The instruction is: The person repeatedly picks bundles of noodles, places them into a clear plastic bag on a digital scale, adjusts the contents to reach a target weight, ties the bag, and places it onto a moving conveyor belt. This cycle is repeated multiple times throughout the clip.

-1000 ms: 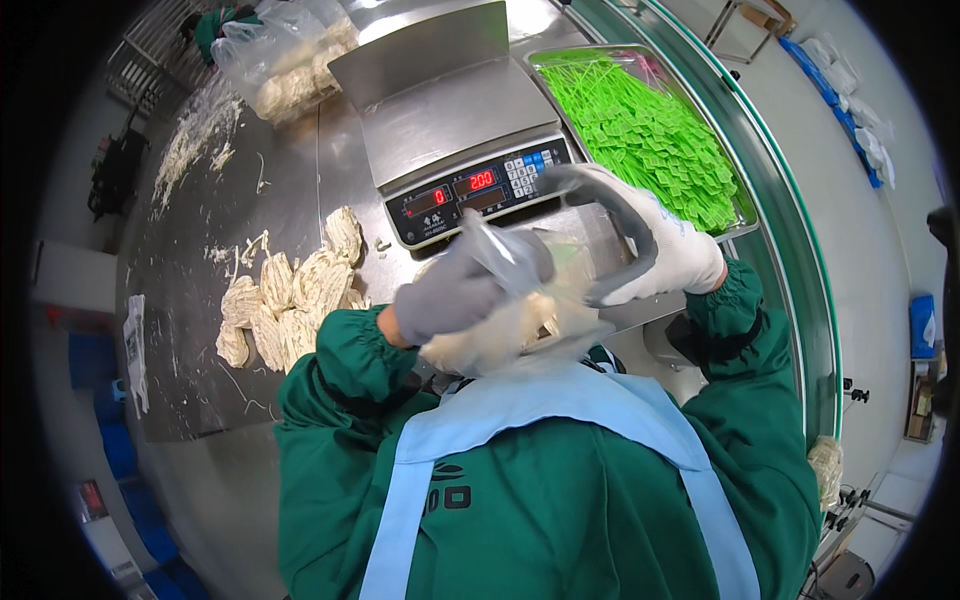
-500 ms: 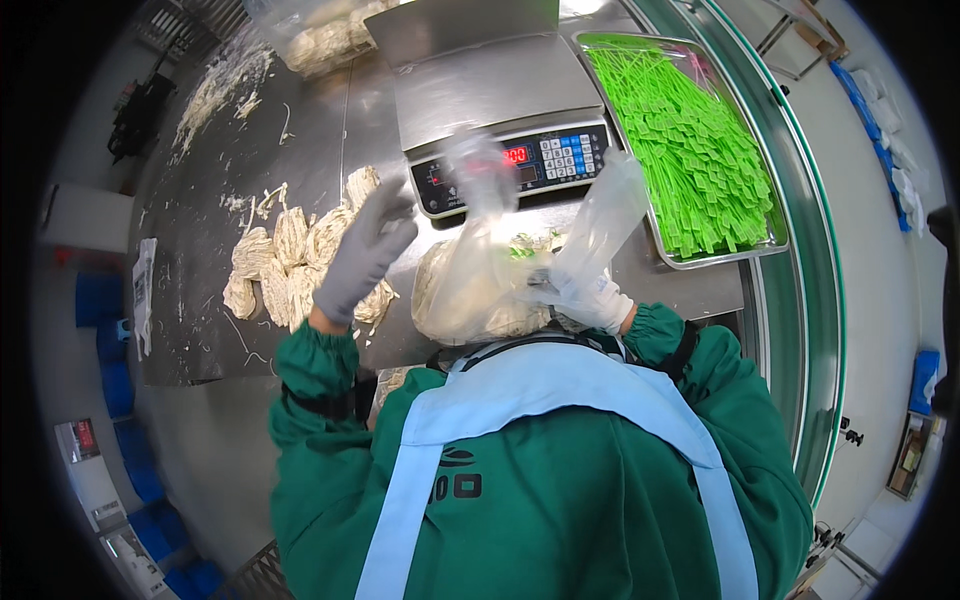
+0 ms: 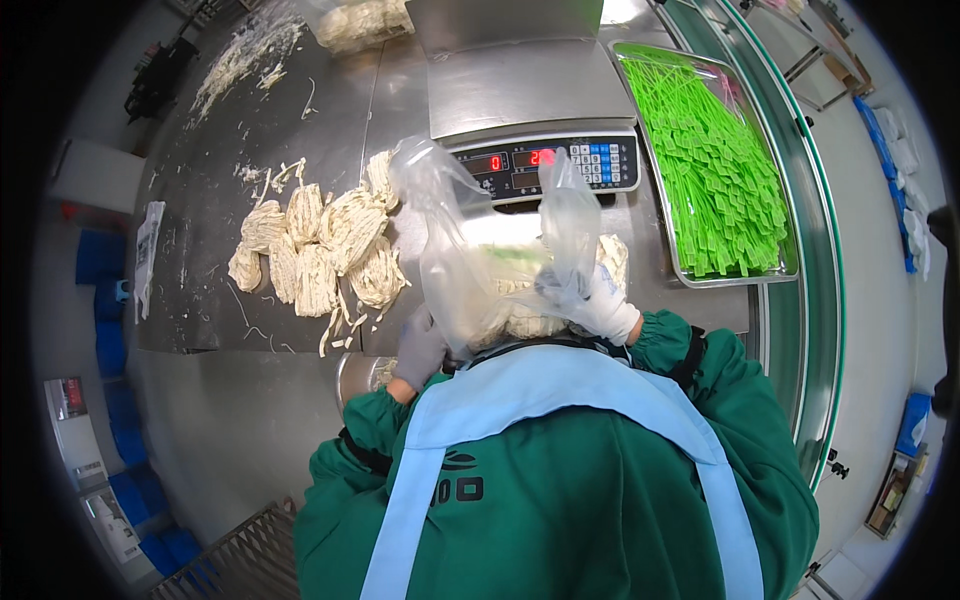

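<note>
A clear plastic bag holding pale noodles stands at the steel table's front edge, its loose top spread upward in two lobes. My right hand, in a white glove with a grey palm, is closed on its right side. Down at the bag's lower left, my left hand in a grey glove touches it, fingers partly hidden. Several noodle bundles lie left of the bag, with loose strands around them. Behind it sits a digital scale with a steel pan. A round steel container shows below my left hand.
A tray heaped with green plastic strips lies right of the scale. Bagged noodles sit at the back. A green-edged rail runs along the right. Blue bins stand at the left, a metal rack at lower left.
My left hand rose with fingers apart, then came down to the bag's lower left. My right hand moved lower on the bag, whose top now stands spread. The view has shifted.
</note>
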The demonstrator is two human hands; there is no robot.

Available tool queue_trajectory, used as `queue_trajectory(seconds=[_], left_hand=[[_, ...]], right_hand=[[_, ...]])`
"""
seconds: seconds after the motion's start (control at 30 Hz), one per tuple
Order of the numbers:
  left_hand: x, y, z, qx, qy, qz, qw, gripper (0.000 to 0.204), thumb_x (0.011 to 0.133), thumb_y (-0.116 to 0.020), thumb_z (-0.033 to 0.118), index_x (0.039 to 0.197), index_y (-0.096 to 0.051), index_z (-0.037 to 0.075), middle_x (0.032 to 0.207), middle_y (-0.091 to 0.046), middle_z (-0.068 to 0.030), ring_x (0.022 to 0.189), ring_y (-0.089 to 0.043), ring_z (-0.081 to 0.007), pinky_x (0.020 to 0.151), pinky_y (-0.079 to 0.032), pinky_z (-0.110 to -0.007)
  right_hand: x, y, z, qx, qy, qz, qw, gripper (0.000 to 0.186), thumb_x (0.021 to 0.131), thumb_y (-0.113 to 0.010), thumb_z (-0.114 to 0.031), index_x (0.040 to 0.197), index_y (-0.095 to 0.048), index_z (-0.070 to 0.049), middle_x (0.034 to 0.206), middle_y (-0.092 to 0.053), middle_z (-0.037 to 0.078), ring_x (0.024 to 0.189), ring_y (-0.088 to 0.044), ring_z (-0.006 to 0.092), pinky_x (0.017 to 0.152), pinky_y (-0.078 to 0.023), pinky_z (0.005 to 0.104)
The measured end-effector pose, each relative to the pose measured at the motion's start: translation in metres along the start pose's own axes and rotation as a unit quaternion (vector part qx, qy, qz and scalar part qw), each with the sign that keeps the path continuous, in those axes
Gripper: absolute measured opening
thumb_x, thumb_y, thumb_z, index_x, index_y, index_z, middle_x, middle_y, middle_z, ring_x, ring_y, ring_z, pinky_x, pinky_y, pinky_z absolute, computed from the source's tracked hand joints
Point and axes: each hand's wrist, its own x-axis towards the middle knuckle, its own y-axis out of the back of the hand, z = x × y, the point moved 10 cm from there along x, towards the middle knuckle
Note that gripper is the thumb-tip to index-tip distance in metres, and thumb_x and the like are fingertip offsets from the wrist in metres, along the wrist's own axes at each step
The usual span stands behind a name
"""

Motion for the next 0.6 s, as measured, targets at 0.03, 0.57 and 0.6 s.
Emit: queue_trajectory(seconds=[0.03,0.57,0.6], left_hand=[[-0.005,-0.009,-0.009,-0.067,0.069,-0.056,0.994,0.037,0.09,-0.058,0.03,0.098,-0.052,-0.006,0.074,-0.061,-0.0165,0.071,-0.062,-0.0344,0.067,-0.049,-0.041],[0.018,-0.072,0.131,0.195,-0.389,-0.099,0.895,0.06,0.084,-0.064,0.028,0.135,-0.046,0.001,0.131,-0.053,-0.0211,0.117,-0.054,-0.0354,0.101,-0.042,-0.042],[0.026,-0.076,0.12,0.127,-0.338,-0.11,0.926,0.052,0.085,-0.062,0.024,0.13,-0.05,0.0,0.122,-0.06,-0.0192,0.109,-0.059,-0.0348,0.096,-0.046,-0.041]], right_hand=[[0.0,0.004,0.001,0.04,0.002,0.018,0.999,0.025,0.084,-0.069,-0.02,0.101,-0.065,-0.003,0.091,-0.069,0.009,0.081,-0.065,0.0211,0.073,-0.051,0.0331],[0.0,0.011,0.014,-0.008,-0.027,0.042,0.999,0.04,0.084,-0.073,-0.02,0.115,-0.057,-0.002,0.103,-0.064,0.008,0.096,-0.062,0.0179,0.082,-0.052,0.0331],[-0.001,0.013,0.01,0.039,-0.011,0.057,0.998,0.044,0.083,-0.074,-0.02,0.118,-0.055,-0.002,0.106,-0.063,0.009,0.097,-0.062,0.0191,0.083,-0.051,0.0332]])
